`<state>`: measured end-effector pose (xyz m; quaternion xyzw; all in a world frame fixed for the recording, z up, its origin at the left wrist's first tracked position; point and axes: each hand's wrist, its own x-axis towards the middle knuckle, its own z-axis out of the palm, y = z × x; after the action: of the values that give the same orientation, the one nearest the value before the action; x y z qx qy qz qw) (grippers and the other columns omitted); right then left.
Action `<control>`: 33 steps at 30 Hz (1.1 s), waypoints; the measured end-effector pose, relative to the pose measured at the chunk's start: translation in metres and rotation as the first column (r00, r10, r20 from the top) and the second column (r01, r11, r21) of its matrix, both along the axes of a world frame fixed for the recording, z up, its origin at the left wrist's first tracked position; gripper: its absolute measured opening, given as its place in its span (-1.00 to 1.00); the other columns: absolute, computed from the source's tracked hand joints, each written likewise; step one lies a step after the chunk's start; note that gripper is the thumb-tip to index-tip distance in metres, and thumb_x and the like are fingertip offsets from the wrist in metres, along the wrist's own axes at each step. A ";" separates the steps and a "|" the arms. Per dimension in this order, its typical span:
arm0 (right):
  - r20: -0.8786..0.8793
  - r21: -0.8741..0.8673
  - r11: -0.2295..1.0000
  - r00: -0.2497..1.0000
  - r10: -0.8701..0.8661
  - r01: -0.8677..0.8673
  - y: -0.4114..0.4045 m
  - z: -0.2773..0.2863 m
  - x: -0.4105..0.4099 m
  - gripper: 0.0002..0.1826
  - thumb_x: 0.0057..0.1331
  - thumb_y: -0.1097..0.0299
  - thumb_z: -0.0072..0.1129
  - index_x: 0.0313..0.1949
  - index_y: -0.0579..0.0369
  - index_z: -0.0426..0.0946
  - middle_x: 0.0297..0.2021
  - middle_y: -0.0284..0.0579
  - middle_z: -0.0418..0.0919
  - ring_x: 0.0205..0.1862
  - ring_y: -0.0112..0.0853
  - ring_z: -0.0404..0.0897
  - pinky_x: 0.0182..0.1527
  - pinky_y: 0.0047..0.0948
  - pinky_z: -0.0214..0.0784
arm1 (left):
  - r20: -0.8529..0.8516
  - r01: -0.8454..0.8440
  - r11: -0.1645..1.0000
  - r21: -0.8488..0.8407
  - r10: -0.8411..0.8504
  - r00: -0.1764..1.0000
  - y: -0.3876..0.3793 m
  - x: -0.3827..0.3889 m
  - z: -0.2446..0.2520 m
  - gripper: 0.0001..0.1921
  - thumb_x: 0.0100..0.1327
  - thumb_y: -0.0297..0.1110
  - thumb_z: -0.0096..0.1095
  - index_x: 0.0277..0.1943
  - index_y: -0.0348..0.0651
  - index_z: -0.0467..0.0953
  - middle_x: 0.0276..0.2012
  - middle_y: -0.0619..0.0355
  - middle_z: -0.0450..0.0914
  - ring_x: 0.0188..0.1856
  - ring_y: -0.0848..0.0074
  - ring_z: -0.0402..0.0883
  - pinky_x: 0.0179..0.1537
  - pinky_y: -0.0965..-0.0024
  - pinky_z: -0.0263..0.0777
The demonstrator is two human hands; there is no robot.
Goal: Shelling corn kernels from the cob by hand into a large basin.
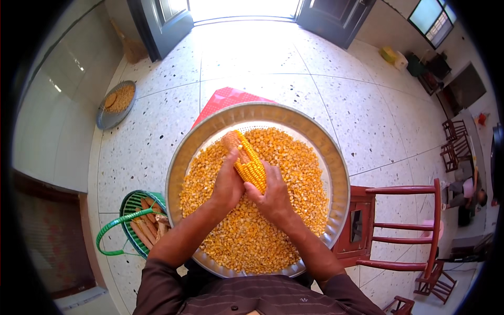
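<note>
Both hands are on one partly shelled corn cob [250, 167] above a wide round metal pan [315, 125]. My left hand [229, 182] grips its left side, the thumb against the bare reddish part of the cob. My right hand [272, 193] holds the lower right end, where rows of yellow kernels remain, its thumb across the tip. Loose corn kernels [252, 244] cover most of the pan's floor beneath them. The pan's far rim overlaps a red patterned surface [232, 97].
A green basket [125, 217] of bare cobs [143, 228] touches the pan's left side. A red wooden chair [407, 228] stands at the right. Further off are a basin [106, 120] of kernels, a broom [132, 49], an open door [173, 27] and a seated person [468, 193].
</note>
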<state>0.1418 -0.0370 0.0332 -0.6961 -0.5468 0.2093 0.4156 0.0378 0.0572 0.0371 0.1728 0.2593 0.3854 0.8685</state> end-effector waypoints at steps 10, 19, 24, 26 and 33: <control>0.065 0.046 0.999 0.998 0.006 -0.009 -0.001 -0.006 -0.004 -0.20 0.30 0.19 0.38 0.39 0.27 0.19 0.08 0.22 0.39 0.05 0.02 0.54 0.10 -0.09 0.48 | -0.173 0.127 0.970 0.208 -0.092 0.981 0.004 -0.008 -0.031 -0.68 0.45 -0.27 0.07 0.07 -0.37 0.48 -0.07 0.01 0.66 -0.08 0.40 0.67 0.10 0.28 0.53; 0.082 0.030 1.000 0.997 0.007 -0.009 -0.001 -0.009 -0.004 -0.18 0.30 0.20 0.39 0.40 0.30 0.16 0.09 0.22 0.37 0.05 0.03 0.54 0.09 -0.11 0.52 | -0.124 0.054 0.993 0.108 -0.040 0.991 0.000 -0.002 -0.018 -0.58 0.52 -0.04 0.14 0.08 -0.29 0.49 -0.15 0.11 0.65 -0.15 0.48 0.67 -0.03 0.35 0.58; 0.087 -0.014 1.000 0.996 0.020 -0.019 -0.001 -0.005 -0.003 -0.19 0.31 0.20 0.38 0.39 0.29 0.16 0.10 0.24 0.37 0.06 0.10 0.51 0.11 -0.08 0.49 | -0.285 0.204 0.968 0.145 -0.157 0.946 0.004 -0.009 -0.013 -0.70 0.38 -0.32 0.38 0.00 -0.39 0.56 -0.16 0.08 0.68 -0.13 0.47 0.69 -0.01 0.34 0.57; 0.072 -0.001 0.999 0.996 0.050 -0.050 -0.001 -0.006 0.002 -0.20 0.31 0.21 0.37 0.39 0.27 0.16 0.11 0.24 0.36 0.06 0.09 0.51 0.10 -0.07 0.48 | -0.241 0.217 0.965 0.148 -0.178 0.954 0.009 -0.011 -0.018 -0.68 0.37 -0.33 0.38 0.02 -0.40 0.55 -0.14 0.06 0.68 -0.12 0.45 0.69 0.00 0.34 0.58; -0.050 0.007 0.994 0.993 0.108 -0.108 -0.002 -0.005 0.008 -0.26 0.35 0.25 0.29 0.41 0.22 0.18 0.11 0.20 0.36 0.11 0.00 0.49 0.16 -0.11 0.40 | -0.120 0.278 0.951 0.137 -0.263 0.957 0.019 -0.017 -0.020 -0.63 0.37 -0.40 0.36 0.12 -0.44 0.48 -0.03 -0.03 0.66 -0.02 0.34 0.69 0.11 0.25 0.59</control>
<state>0.1501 -0.0391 0.0281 -0.6592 -0.5734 0.2477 0.4188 0.0203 0.0758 0.0171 0.2919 0.2460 0.2722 0.8833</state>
